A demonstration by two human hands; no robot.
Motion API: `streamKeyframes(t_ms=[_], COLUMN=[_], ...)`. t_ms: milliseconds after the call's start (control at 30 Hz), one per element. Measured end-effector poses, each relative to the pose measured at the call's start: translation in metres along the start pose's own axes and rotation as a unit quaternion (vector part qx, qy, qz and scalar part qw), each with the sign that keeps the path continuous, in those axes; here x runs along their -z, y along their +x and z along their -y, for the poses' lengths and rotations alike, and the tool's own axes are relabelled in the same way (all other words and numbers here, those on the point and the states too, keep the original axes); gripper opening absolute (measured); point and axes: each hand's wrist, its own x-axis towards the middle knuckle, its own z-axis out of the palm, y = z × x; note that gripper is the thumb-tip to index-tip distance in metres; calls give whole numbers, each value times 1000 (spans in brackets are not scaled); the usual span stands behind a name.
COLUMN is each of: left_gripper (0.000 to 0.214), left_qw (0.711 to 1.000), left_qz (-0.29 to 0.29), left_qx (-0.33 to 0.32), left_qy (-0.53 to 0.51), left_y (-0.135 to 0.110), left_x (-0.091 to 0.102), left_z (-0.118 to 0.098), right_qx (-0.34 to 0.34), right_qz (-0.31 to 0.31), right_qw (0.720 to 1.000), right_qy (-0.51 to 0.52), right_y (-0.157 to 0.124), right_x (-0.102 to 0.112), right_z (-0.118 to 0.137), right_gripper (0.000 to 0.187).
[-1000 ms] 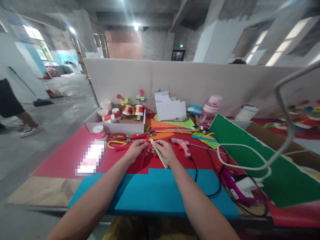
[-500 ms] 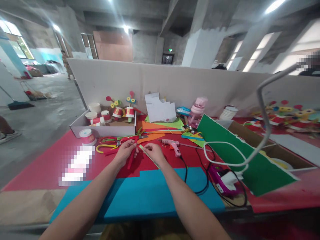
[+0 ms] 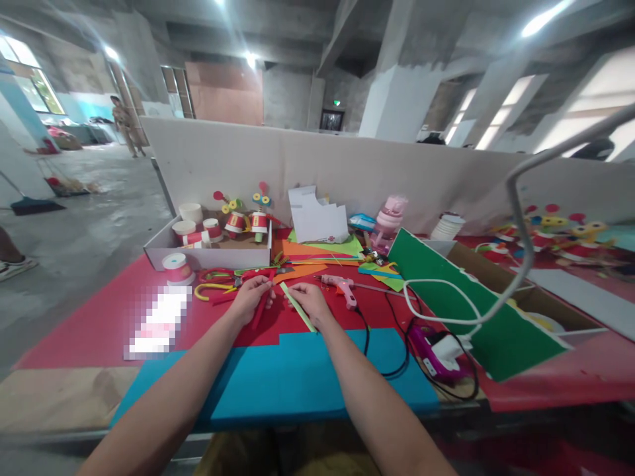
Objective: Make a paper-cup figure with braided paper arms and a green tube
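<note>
"So, what have you got hold of?"

"My left hand [image 3: 252, 299] is closed in a pinch on a red strip [image 3: 260, 311]; my right hand [image 3: 308, 305], also closed, pinches a pale green strip [image 3: 298, 308], both over the red sheet [image 3: 342, 320]."

"How do they lie?"

"Red slants from far right to near left, green from far left to near right, so their far ends lean together with a gap between."

"Which hand is nearer the green one?"

"My right; the left sits across the gap."
</note>
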Motion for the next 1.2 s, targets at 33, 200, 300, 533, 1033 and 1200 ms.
streamKeyframes(t_ms=[33,200,300,533,1033,1200], left_gripper=[25,27,28,22,15,25], left_qw=[1000,1000,1000,992,874,697], left_qz=[5,19,23,-14,-80,-180], left_qx=[-2,-1,-6,-53,-209,-152], left_qy=[1,3,-1,117,431,677], left_y=[0,1,3,12,12,3], left_x=[0,1,2,5,18,57], left_z=[0,1,3,11,-1,-34], right_qx=[1,132,202,117,47,28], right_qz=[-13,-66,-99,-47,51,72], right_qw=[1000,977,944,898,855,845], right_qy=[-2,-154,-240,-423,-513,-529], right_y=[0,-9,-23,-31,-28,-30], right_x=[-2,5,25,34,16,17], right_z=[-1,13,31,27,27,28], right_gripper=[30,27,20,11,12,15])
